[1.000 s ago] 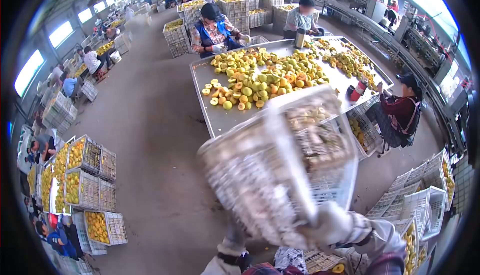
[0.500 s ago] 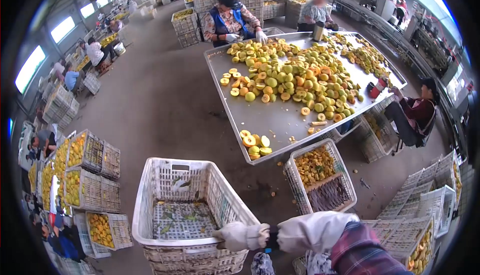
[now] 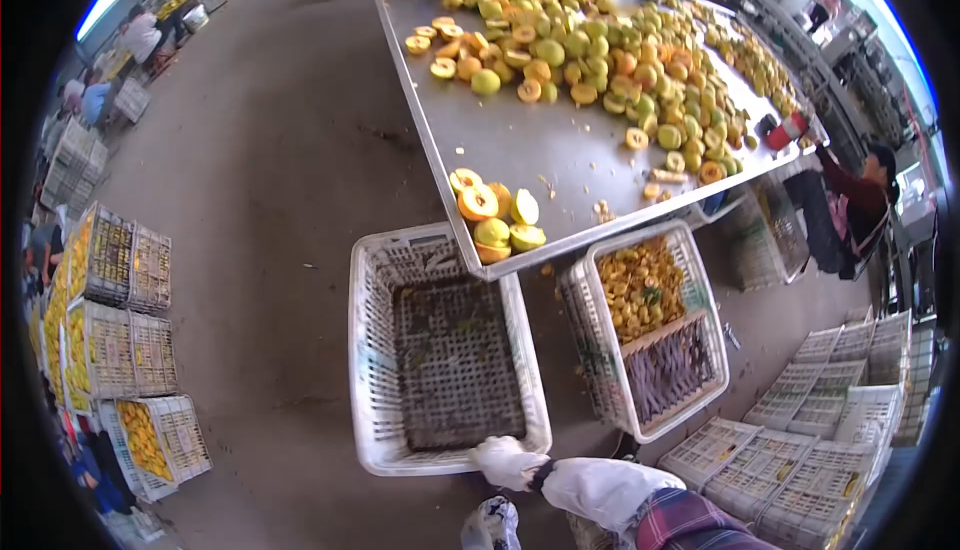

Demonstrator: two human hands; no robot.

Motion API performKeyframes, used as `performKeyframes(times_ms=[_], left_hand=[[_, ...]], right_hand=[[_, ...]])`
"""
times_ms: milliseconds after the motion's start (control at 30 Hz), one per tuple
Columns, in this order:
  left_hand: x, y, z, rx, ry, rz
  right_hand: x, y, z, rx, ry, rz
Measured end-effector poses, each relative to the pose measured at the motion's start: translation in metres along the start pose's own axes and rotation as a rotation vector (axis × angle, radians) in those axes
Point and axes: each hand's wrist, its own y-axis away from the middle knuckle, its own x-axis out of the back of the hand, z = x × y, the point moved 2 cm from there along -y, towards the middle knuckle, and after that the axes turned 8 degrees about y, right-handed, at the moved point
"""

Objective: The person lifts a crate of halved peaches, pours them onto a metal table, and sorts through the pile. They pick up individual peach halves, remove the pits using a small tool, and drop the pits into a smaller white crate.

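Note:
My right hand (image 3: 505, 462), in a pale glove, is closed on the near rim of a white plastic crate (image 3: 372, 380), close to its near right corner. The crate sits by the near left corner of the metal table (image 3: 580, 185), its far right side partly under the table edge. Leaf scraps lie on its dark, slotted bottom. My left hand is out of view. Several halved yellow-green fruits like peaches (image 3: 490, 233) lie on the table corner above the crate.
Beside the crate, another crate (image 3: 712, 350) holds yellow fruit pieces (image 3: 640, 295) and a dark ribbed piece (image 3: 668, 370). A large fruit pile (image 3: 600, 60) covers the table. Stacked crates (image 3: 810, 450) stand right, fruit-filled ones (image 3: 120, 350) left. A seated person (image 3: 860, 195) is at right.
The crate has moved forward to the table corner with my right hand still on its rim. My view has tipped downward, and the person behind the table is now mostly out of view.

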Motion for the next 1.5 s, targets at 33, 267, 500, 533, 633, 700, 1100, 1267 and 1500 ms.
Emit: performKeyframes(times_ms=[33,267,500,533,633,700,1100,1267,1500], left_hand=[[-0.007,0.03,0.005,0.045,-0.027,0.025],[-0.013,0.092,0.005,0.001,-0.11,0.191],[-0.095,0.119,0.04,-0.199,-0.178,0.148],[-0.101,0.126,0.04,-0.216,-0.166,0.119],[-0.145,0.17,0.047,-0.415,-0.377,0.208],[-0.172,0.188,0.056,-0.488,-0.399,0.261],[-0.389,0.169,0.235,-0.82,-0.302,0.132],[-0.51,0.114,0.415,-1.096,-0.262,-0.03],[-0.64,0.171,0.649,-1.831,-0.607,0.089]], right_hand=[[-0.024,-0.005,0.014,-0.118,-0.018,-0.031],[-0.109,-0.036,0.045,-0.14,-0.041,-0.118],[-0.067,0.117,0.091,-0.013,-0.815,0.111],[-0.063,0.146,0.11,-0.118,-0.856,0.135],[-0.093,0.225,0.167,-0.371,-0.913,0.249],[-0.08,0.294,0.209,-0.476,-1.003,0.306],[0.031,0.385,0.434,-0.823,-1.336,0.57],[0.151,0.398,0.485,-0.86,-0.971,0.742],[0.303,0.355,0.508,-0.779,-0.833,0.923]])
